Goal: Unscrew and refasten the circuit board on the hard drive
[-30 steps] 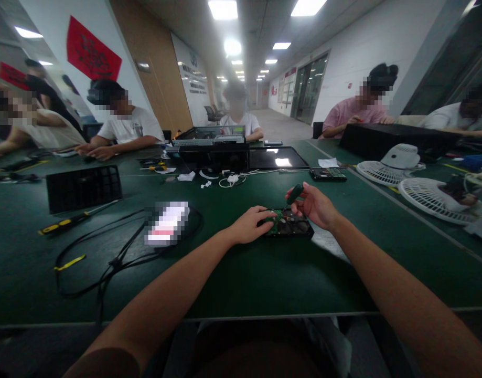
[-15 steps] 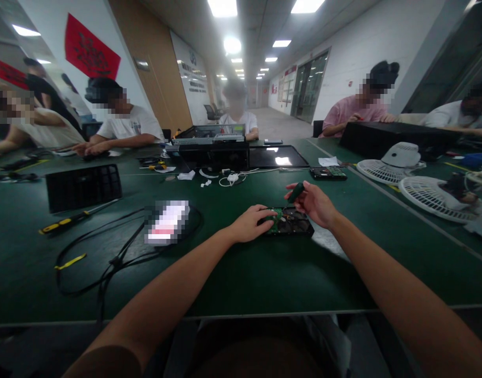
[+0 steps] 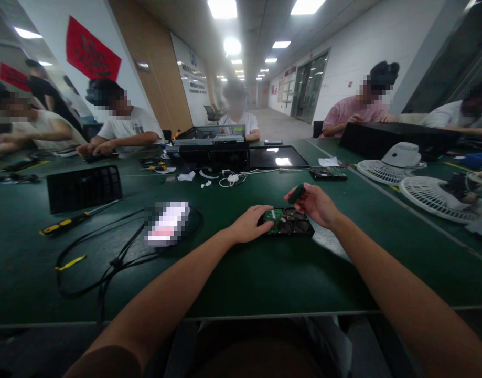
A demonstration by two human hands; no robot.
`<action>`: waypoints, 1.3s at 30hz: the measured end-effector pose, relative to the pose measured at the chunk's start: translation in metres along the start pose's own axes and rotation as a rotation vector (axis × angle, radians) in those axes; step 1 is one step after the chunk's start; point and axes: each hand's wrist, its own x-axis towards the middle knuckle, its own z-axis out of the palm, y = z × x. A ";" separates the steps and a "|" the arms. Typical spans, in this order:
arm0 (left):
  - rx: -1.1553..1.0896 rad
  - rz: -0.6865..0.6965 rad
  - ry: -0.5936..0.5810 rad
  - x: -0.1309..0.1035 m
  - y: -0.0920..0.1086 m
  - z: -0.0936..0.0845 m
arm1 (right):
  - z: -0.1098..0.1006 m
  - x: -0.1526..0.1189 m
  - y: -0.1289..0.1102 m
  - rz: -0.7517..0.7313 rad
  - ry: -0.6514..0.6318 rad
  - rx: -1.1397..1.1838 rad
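Observation:
A black device with a green circuit board (image 3: 293,223) lies flat on the green table (image 3: 241,278) in front of me. My left hand (image 3: 252,224) grips its left end, thumb on the near side and fingers over the far side. Above its right part, my right hand (image 3: 315,203) is closed round the dark green handle of a screwdriver (image 3: 296,193). The shaft points down toward the middle of the device; its tip is too small to make out.
Left are a phone (image 3: 168,224), black cables (image 3: 115,261), a yellow-black screwdriver (image 3: 63,224) and a black panel (image 3: 84,189). Beyond stand an opened metal case (image 3: 209,149) and a second board device (image 3: 328,173). White fan parts (image 3: 437,197) lie right. Several people sit around.
The green handle has tilted slightly in my right hand. My left fingers have shifted a little on the board, showing more of it. At the far left, a person's arms have lowered.

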 end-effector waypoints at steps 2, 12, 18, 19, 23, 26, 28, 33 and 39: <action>0.004 -0.015 0.015 0.000 -0.002 0.002 | 0.000 0.000 -0.001 0.014 0.000 0.009; 0.015 -0.041 0.002 0.001 -0.002 0.001 | -0.003 0.001 0.001 0.015 -0.015 0.037; -0.008 0.021 -0.016 0.000 0.001 -0.002 | 0.000 0.000 0.000 -0.006 0.010 0.012; -0.005 0.026 -0.019 -0.001 0.002 -0.002 | 0.000 0.000 0.000 -0.008 0.014 0.008; 0.003 0.028 -0.027 -0.001 0.002 -0.003 | 0.001 0.000 -0.001 0.000 0.019 -0.010; 0.006 0.026 -0.022 -0.001 0.002 -0.002 | 0.001 0.000 0.000 -0.002 0.018 -0.014; 0.008 0.026 -0.024 0.000 0.001 -0.002 | 0.000 0.000 0.000 -0.010 0.019 -0.005; 0.013 0.034 -0.017 0.000 -0.002 0.000 | 0.000 0.000 0.001 -0.026 0.015 0.009; 0.014 0.036 -0.023 0.000 -0.001 -0.001 | 0.002 -0.001 -0.001 -0.008 0.009 -0.006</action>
